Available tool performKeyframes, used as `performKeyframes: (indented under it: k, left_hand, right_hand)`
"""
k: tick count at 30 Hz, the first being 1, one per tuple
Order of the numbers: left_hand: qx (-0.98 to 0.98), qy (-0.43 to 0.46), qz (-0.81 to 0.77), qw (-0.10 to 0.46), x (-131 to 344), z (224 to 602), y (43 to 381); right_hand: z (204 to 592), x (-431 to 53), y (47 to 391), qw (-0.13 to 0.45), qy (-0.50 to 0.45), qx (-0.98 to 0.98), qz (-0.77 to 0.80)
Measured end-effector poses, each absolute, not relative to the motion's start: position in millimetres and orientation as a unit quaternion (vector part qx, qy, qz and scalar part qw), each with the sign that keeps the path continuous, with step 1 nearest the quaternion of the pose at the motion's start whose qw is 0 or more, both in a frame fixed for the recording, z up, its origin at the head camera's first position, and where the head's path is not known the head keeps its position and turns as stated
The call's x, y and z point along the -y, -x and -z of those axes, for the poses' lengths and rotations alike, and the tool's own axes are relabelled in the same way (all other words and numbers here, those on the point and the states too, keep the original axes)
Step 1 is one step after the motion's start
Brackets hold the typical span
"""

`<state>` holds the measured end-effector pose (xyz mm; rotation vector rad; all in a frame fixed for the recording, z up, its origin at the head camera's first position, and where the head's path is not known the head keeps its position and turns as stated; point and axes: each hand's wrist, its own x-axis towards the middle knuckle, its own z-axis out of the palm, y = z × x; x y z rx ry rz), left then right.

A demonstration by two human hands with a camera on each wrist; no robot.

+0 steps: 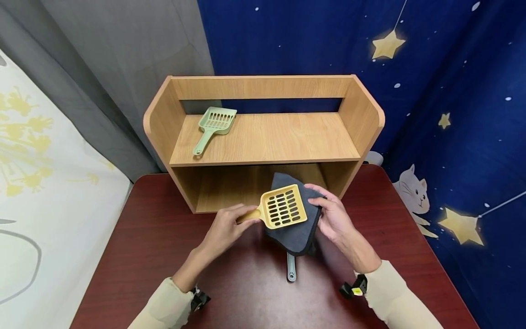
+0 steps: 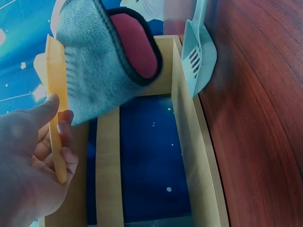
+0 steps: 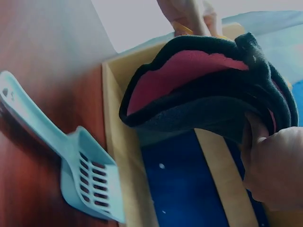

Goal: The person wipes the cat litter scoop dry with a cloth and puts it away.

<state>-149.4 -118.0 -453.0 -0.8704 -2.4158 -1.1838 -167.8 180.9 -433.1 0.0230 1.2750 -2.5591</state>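
In the head view my left hand (image 1: 226, 228) grips a yellow slotted litter scoop (image 1: 266, 201) by its handle. My right hand (image 1: 334, 218) pinches the edge of a dark grey cloth (image 1: 293, 240) behind the scoop; the right wrist view shows the cloth's pink-red inner side (image 3: 161, 82) and black border. A blue-grey litter scoop (image 3: 71, 156) lies on the table below, mostly hidden by the cloth in the head view, where only its handle (image 1: 291, 267) shows. On the upper shelf at left rests a green litter scoop (image 1: 218, 119).
A two-tier wooden shelf (image 1: 263, 161) stands at the back of the dark red table (image 1: 164, 256). Behind it hang grey and blue curtains (image 1: 287, 41); a white patterned cloth (image 1: 49, 219) hangs at left.
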Motion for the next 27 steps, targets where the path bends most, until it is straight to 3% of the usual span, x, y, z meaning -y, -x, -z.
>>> performKeyframes:
  k: [12,27]
  left_hand:
    - [0.849,0.290,0.418,0.141,113.7,448.7,148.6]
    - [0.861,0.311,0.380,0.135,132.5,449.6,148.0]
  right_hand:
    - [452.6,-138.2,161.6,0.132,-0.047,-0.453,0.880]
    - [428.4,-197.5,166.0,0.137,0.004,-0.451,0.882]
